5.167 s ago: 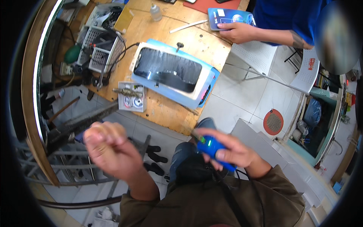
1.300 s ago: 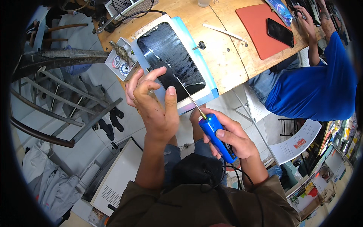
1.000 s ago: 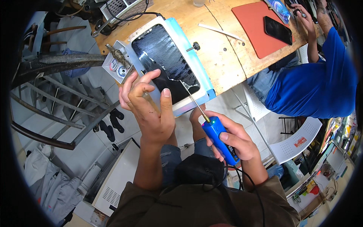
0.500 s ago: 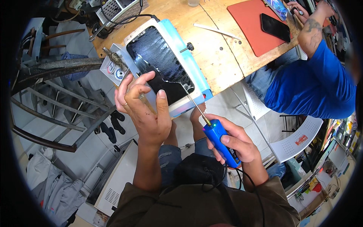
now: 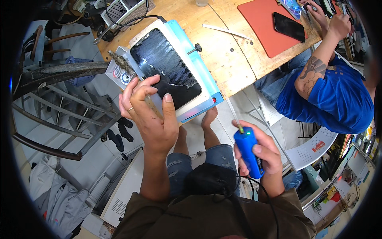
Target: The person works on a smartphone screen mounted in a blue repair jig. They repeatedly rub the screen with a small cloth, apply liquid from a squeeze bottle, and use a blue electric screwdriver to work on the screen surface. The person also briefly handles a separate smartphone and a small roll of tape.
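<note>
A dark phone screen panel (image 5: 165, 55) lies on a white and light-blue bench machine (image 5: 181, 40) at the table's front edge. Streaky grey residue covers its far part, while the near part is smooth black, with a ragged line between. My left hand (image 5: 153, 119) rests at the panel's near left, fingertips on its edge, thumb apart over the near edge, gripping nothing. My right hand (image 5: 266, 151) is wrapped round a blue corded handheld power tool (image 5: 247, 153) with a green light. The tool's thin shaft (image 5: 231, 109) is blurred and points up past the machine's near right corner, apart from the panel.
A small white tray (image 5: 115, 71) with bundled string sits left of the machine. On the wooden table (image 5: 223, 55) lie a white stick (image 5: 227, 31) and a red mat (image 5: 260, 28) with a black phone (image 5: 289, 27). A co-worker in blue (image 5: 330, 95) sits at the right.
My right hand has drawn the tool back and to the right, lifting its shaft off the panel. My left hand stays nearly in place. The co-worker's arm has shifted.
</note>
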